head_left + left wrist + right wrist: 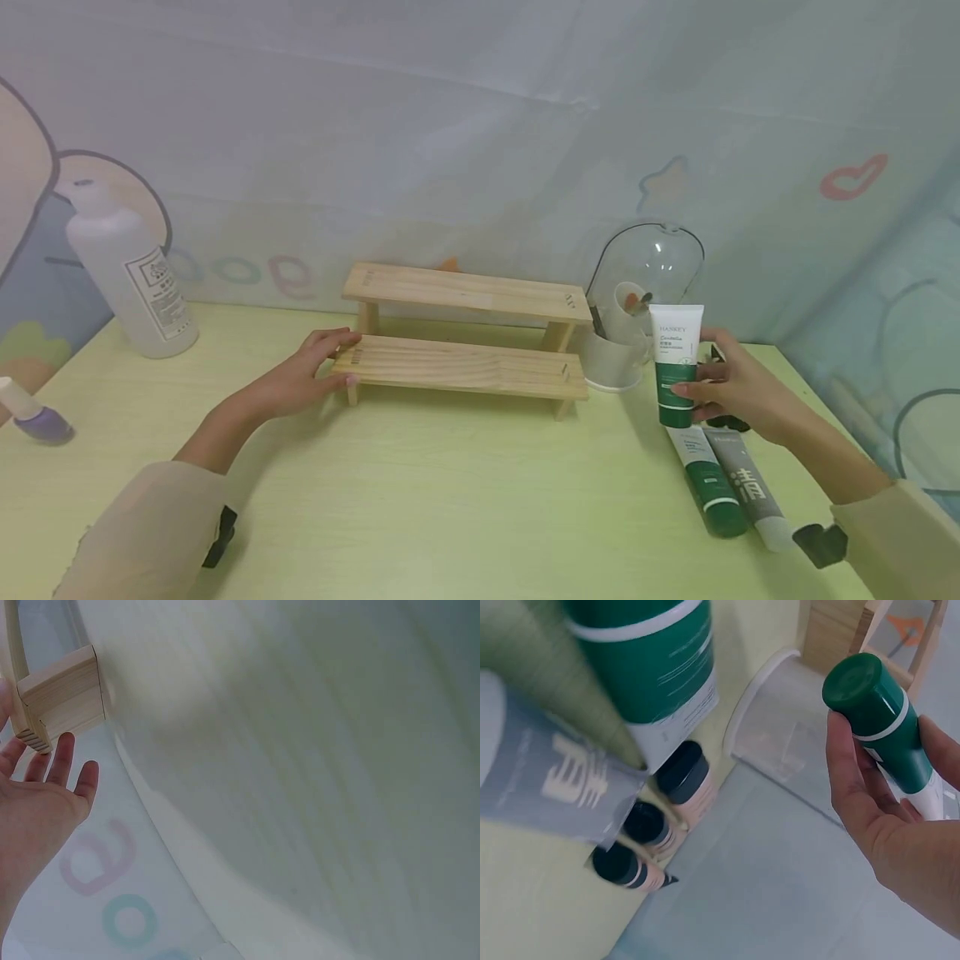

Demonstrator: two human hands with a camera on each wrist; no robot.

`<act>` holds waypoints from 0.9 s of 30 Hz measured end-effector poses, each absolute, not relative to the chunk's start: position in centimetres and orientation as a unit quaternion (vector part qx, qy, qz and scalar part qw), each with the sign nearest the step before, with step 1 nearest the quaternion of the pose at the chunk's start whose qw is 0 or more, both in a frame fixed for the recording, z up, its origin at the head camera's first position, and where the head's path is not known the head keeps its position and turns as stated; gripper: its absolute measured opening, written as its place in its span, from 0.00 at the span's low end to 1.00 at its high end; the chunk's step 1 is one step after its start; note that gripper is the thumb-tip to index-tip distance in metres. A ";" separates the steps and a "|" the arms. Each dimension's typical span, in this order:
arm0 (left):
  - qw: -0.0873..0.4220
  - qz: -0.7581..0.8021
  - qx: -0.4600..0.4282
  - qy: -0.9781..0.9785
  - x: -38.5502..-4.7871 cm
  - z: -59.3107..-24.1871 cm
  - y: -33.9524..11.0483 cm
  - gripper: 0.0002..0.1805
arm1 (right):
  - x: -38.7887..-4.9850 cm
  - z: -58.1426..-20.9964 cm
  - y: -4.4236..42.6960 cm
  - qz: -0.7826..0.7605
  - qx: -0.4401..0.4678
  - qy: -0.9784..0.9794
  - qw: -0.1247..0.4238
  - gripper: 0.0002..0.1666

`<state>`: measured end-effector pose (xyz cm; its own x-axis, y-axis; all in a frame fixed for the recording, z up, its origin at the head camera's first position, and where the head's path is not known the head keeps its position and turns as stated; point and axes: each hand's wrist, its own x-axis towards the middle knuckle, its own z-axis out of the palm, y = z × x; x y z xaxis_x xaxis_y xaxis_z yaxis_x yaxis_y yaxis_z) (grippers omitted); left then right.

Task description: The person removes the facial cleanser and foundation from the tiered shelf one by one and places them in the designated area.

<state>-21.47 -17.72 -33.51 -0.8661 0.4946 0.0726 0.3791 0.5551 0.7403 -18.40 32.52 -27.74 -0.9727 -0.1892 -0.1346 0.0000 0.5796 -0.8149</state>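
My right hand (738, 387) holds a small white and green cream tube (677, 367) upright, cap down, between thumb and fingers. In the right wrist view its green cap (855, 682) faces the camera. Below it on the table lie a second green and white tube (708, 483) and a grey tube (750, 487), side by side. At the left end of a two-step wooden stand (457, 367), my left hand (300, 379) grips the lower board, thumb at the front edge and fingers toward the back. The left wrist view shows those fingers (64, 757) beside the board's end.
A clear glass dome (652, 258) and a whitish cup (611, 358) stand right of the stand. Several dark-capped bottles (682, 776) lie behind the tubes. At the left are a pump bottle (135, 275) and a purple nail polish bottle (45, 423). A printed cloth (480, 150) hangs behind.
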 end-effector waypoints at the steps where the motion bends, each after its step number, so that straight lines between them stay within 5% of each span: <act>1: 0.072 0.401 0.248 0.879 -21.5 -33.5 -17.7 0.33 | -18.2 -27.7 32.9 -0.453 -0.055 0.884 0.106 0.46; 13: 0.078 0.407 0.244 0.876 -21.5 -33.6 -17.7 0.34 | -15.9 -28.2 39.8 -0.486 -0.067 0.857 0.160 0.31; 27: 0.074 0.405 0.252 0.876 -21.6 -33.8 -17.8 0.34 | -13.8 -31.3 46.0 -0.445 0.065 0.861 0.237 0.44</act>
